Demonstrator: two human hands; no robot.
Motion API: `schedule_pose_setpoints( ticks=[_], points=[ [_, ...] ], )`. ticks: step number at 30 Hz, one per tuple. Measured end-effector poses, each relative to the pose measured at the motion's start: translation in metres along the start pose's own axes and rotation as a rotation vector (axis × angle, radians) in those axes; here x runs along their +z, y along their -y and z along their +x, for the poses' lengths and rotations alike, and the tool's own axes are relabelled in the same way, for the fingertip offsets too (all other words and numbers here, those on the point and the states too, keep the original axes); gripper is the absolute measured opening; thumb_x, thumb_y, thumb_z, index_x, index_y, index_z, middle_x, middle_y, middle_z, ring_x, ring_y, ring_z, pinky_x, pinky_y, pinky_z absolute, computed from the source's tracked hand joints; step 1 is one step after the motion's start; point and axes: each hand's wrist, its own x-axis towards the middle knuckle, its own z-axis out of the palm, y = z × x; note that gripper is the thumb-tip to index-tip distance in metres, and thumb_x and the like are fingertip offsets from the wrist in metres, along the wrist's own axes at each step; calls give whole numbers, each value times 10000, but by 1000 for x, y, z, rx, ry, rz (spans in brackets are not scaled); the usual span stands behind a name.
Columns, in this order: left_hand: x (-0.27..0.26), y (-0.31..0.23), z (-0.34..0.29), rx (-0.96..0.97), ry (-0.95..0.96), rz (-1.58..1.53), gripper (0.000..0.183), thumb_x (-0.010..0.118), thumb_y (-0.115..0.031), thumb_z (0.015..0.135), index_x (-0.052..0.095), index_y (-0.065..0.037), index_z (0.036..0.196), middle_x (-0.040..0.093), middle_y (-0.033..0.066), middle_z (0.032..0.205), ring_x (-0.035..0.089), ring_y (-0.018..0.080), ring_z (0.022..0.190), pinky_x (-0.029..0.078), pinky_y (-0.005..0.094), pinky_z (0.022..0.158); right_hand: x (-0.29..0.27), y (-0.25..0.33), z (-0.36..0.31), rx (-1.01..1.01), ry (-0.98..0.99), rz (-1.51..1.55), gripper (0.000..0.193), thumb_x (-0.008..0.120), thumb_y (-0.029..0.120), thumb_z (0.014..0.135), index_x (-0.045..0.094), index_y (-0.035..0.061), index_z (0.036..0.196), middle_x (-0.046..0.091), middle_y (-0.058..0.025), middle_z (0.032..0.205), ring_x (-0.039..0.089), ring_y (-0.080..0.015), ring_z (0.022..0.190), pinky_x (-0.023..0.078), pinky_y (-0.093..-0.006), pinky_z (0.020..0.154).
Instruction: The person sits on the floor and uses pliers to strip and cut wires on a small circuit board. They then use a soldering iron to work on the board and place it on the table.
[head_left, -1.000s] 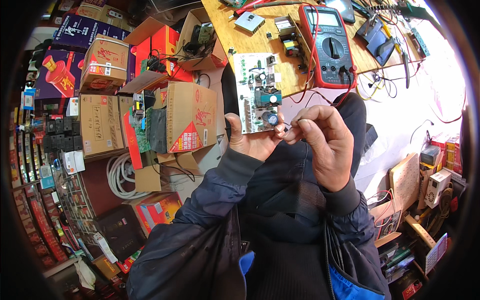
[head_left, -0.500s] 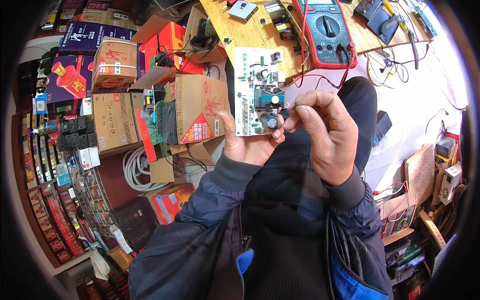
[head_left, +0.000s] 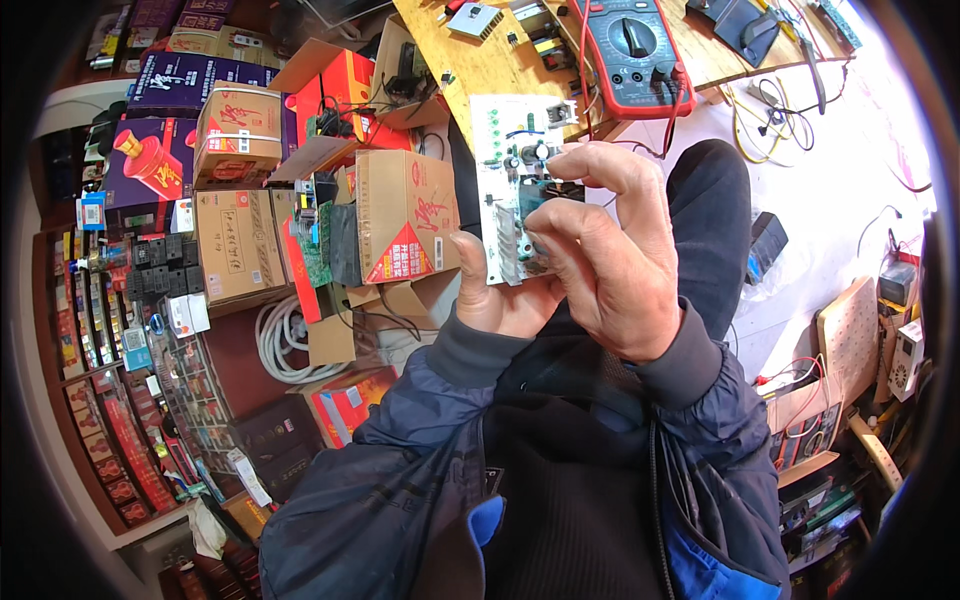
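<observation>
A white circuit board (head_left: pixel 503 170) with capacitors and other small parts stands upright in front of my chest. My left hand (head_left: pixel 497 295) grips its lower left edge, thumb on the face. My right hand (head_left: pixel 607 255) reaches over the board's right side, its fingers curled onto the components there. Whether the right fingers pinch a part is hidden by the hand itself. My dark jacket sleeves come up from the lower edge.
A wooden workbench (head_left: pixel 500 70) behind the board carries a red multimeter (head_left: pixel 632 52) with red leads, small parts and tools. Cardboard boxes (head_left: pixel 400 215) are stacked at left, with a white cable coil (head_left: pixel 285 345) and shelves of packages. More devices and wires lie at right.
Both hands have drawn the board nearer to the camera and slightly up. My right fingers have shifted from its right edge onto its face.
</observation>
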Motion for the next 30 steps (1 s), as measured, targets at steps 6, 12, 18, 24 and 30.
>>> schedule_pose_setpoints(
  ticks=[6, 12, 18, 24, 30],
  points=[
    [1, 4, -5, -31, 3, 1, 947, 694, -726, 834, 436, -142, 1532, 528, 58, 1487, 512, 244, 1378, 403, 471, 1201, -2, 2, -4, 15, 18, 12, 236, 787, -46, 772, 696, 9, 982, 613, -180, 1237, 612, -328, 1127, 503, -417, 977],
    [-4, 3, -1, -97, 109, -155, 1032, 601, -846, 806, 503, -38, 1441, 639, 136, 1262, 630, 260, 1078, 511, 436, 978, -8, 4, -4, 192, -70, 120, 186, 751, -50, 828, 686, 18, 989, 629, -152, 1181, 623, -275, 1053, 512, -365, 920],
    [-3, -1, 2, -166, 68, -204, 1123, 480, -942, 785, 523, -7, 1407, 651, 167, 1137, 595, 227, 888, 485, 368, 803, -15, 0, -3, 237, -108, 156, 181, 735, -54, 849, 655, 5, 1000, 628, -145, 1134, 622, -271, 1041, 492, -360, 944],
    [-5, -5, 5, -156, 87, -243, 1169, 487, -941, 784, 505, 40, 1420, 633, 174, 1209, 597, 235, 937, 482, 365, 821, -15, 0, -8, 329, -85, 190, 161, 712, -41, 897, 629, -7, 1031, 618, -117, 1034, 618, -238, 978, 490, -334, 919],
    [-11, -4, 7, -112, 118, -226, 1170, 559, -918, 759, 495, 29, 1443, 665, 167, 1200, 603, 247, 964, 481, 365, 839, -14, 4, -20, 649, -86, 534, 85, 612, 27, 1035, 583, -21, 1099, 618, -46, 978, 617, -101, 879, 507, -255, 842]
  ],
)
